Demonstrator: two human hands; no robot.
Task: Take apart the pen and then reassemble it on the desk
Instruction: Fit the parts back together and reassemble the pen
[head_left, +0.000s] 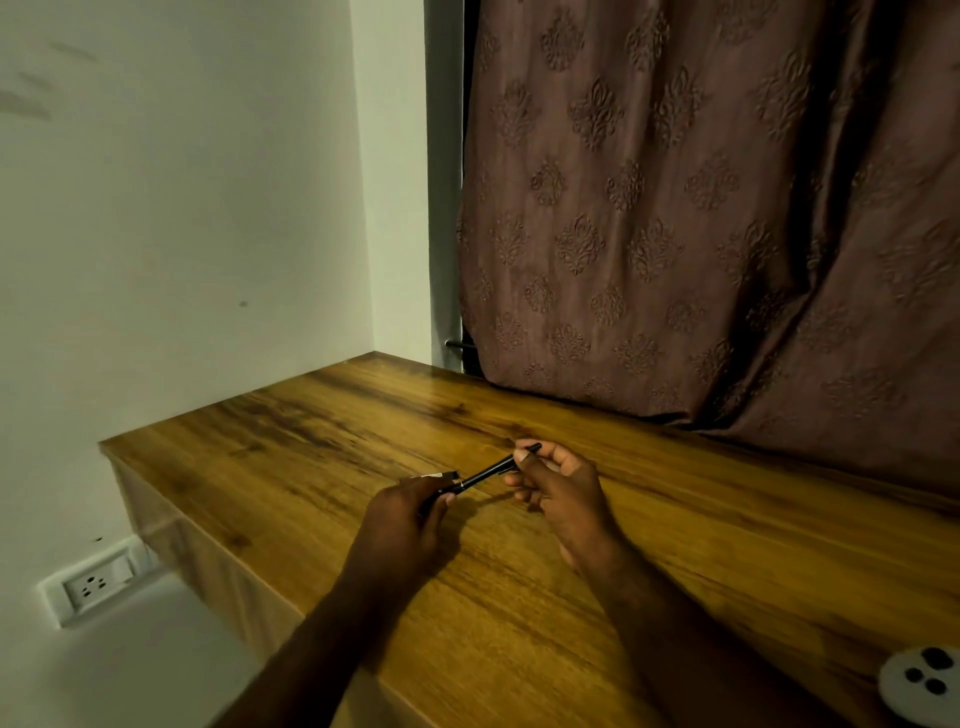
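Fingers (522, 457) of your right hand (558, 486): pinched round the upper end of the black pen barrel (491, 472), thumb on top. Left hand (410, 519): fingers closed on the barrel's lower end, where a silver ring shows; a light-coloured piece (439, 475) pokes out just beyond the knuckles, identity not clear. Location: pen held in the air over the middle of the worktop (311, 457), well apart from every edge. Progress, by judgement: a joint is being worked, either pulling apart or pushing home; you cannot tell which. No loose parts lie on the worktop. White round socket adapter (922, 686): near right corner, untouched.
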